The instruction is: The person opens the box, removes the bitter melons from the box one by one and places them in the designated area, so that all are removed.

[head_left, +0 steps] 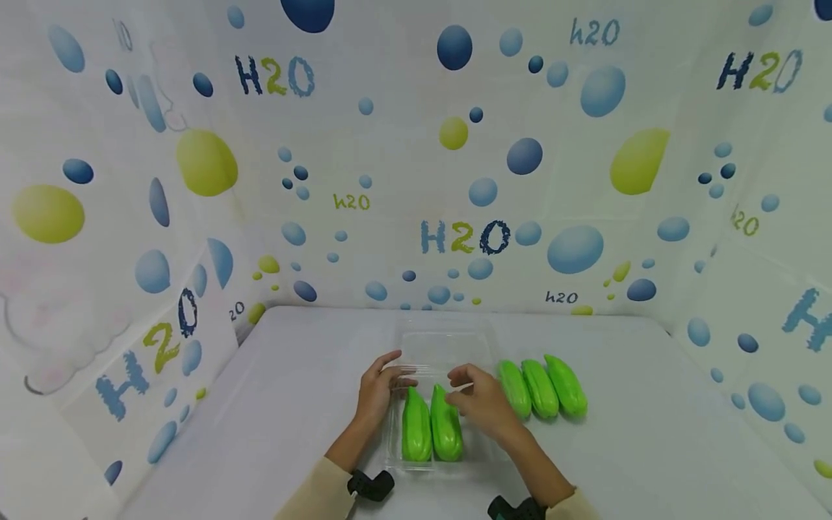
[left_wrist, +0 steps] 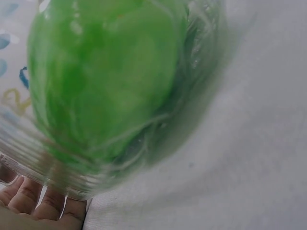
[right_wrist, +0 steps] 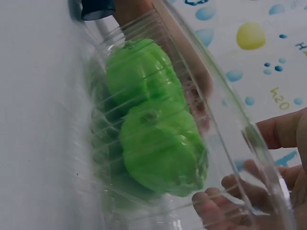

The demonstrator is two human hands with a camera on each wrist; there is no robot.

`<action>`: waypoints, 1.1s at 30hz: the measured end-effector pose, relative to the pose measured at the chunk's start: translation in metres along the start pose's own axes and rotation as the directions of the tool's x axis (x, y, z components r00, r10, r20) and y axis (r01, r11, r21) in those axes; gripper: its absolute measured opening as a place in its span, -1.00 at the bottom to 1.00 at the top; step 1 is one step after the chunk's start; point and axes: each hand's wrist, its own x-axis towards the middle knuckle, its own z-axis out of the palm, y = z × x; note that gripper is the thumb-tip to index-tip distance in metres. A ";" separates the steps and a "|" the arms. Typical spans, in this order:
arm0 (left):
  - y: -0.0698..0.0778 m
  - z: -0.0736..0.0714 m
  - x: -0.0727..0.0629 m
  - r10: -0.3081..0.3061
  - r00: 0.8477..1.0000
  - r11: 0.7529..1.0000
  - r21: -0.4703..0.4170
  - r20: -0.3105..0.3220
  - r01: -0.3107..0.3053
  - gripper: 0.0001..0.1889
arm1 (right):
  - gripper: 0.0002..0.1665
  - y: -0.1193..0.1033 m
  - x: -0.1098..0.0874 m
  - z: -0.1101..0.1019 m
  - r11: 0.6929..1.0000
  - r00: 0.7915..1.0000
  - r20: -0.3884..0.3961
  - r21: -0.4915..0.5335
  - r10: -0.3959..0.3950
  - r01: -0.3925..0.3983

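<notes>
A clear plastic clamshell box [head_left: 477,451] lies on the table with its lid [head_left: 448,343] folded back away from me. Two bright green, ridged zucchini [head_left: 417,426] [right_wrist: 163,148] lie side by side inside, narrow ends pointing away. My left hand [head_left: 377,390] grips the box's left wall near the hinge; in the left wrist view its fingers [left_wrist: 50,203] bend against the outside of the plastic. My right hand [head_left: 484,401] is over the box's right side, fingers loosely bent, fingertips right at the upper end of the right-hand zucchini [head_left: 447,433].
Three more green zucchini [head_left: 539,388] lie in a slanting row on the white table [head_left: 624,462], just right of the box. A white backdrop [head_left: 390,144] with blue and yellow dots and "H2O" lettering surrounds the table at the back and sides.
</notes>
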 end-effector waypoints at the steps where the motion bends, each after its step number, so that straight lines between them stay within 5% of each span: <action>1: 0.001 0.000 0.000 -0.004 1.000 1.000 0.000 -0.002 0.004 -0.56 | -0.62 0.000 0.000 0.001 1.000 1.000 0.005 -0.024 0.005 -0.005; 20: 0.000 -0.001 -0.001 -0.008 1.000 1.000 0.001 -0.001 0.008 -0.56 | -0.39 0.001 0.004 0.014 0.961 0.994 0.094 -0.276 0.052 -0.024; 33: -0.002 0.000 0.000 0.007 1.000 1.000 0.012 -0.005 -0.007 -0.57 | -0.25 0.004 0.007 0.017 0.950 0.986 0.143 -0.310 0.083 -0.035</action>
